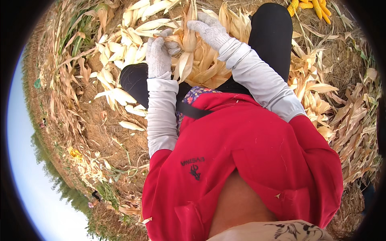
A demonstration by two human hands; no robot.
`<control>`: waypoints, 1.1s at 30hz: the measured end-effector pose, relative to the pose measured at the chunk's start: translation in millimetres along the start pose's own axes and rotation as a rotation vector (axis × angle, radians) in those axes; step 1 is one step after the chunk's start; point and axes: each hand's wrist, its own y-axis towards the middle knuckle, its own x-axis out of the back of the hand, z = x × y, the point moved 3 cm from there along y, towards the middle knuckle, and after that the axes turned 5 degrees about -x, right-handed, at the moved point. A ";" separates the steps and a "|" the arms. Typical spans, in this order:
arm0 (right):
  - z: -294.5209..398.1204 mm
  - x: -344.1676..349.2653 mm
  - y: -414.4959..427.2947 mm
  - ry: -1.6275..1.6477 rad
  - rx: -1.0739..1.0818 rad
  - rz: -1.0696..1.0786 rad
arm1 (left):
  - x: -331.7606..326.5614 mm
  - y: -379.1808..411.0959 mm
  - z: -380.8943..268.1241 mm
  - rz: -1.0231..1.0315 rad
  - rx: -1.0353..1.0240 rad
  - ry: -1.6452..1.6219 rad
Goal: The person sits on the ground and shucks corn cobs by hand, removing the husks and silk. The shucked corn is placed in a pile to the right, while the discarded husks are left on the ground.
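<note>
An ear of corn (190, 39) in its dry husk stands lengthwise between my two hands, above my lap. My left hand (159, 55), in a pale knit glove, grips a strip of husk at the ear's left side, its fingertips bent around it. From the other side my right hand (211, 30), gloved the same way, holds the ear with its fingers against the upper husk. Part of its thumb and palm is hidden. Loose dry husks (208, 72) lie heaped between my legs, just below the ear.
Several ears still in pale husks (120, 49) are piled on the soil to the left. Bare yellow cobs (316, 8) lie at the upper right, beyond my bent right knee (271, 33). Dry corn stalks (355, 120) and leaves cover the ground at right.
</note>
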 end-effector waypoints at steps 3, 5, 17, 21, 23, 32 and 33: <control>-38.4 -8.8 19.7 0.546 -0.194 0.010 | -51.8 -5.1 -1.1 0.017 -0.006 0.039; -38.6 -17.7 11.1 0.463 -0.191 0.040 | -52.7 -4.4 5.2 0.007 -0.029 -0.031; -56.1 18.2 30.8 0.738 -0.299 -0.373 | 58.7 0.9 -14.6 -0.546 0.051 -0.320; -45.7 16.8 22.2 0.612 -0.387 -0.412 | 78.8 -7.7 -6.6 -0.499 -0.058 -0.084; -68.3 24.0 31.5 0.571 -0.399 -0.438 | 51.0 -7.9 -25.5 -0.447 -0.292 0.219; -58.5 1.8 22.8 0.480 -0.352 -0.328 | -80.0 -28.8 -14.3 0.105 -0.221 0.871; -56.0 3.4 20.7 0.431 -0.371 -0.315 | -73.1 -28.1 9.9 0.124 -0.367 1.109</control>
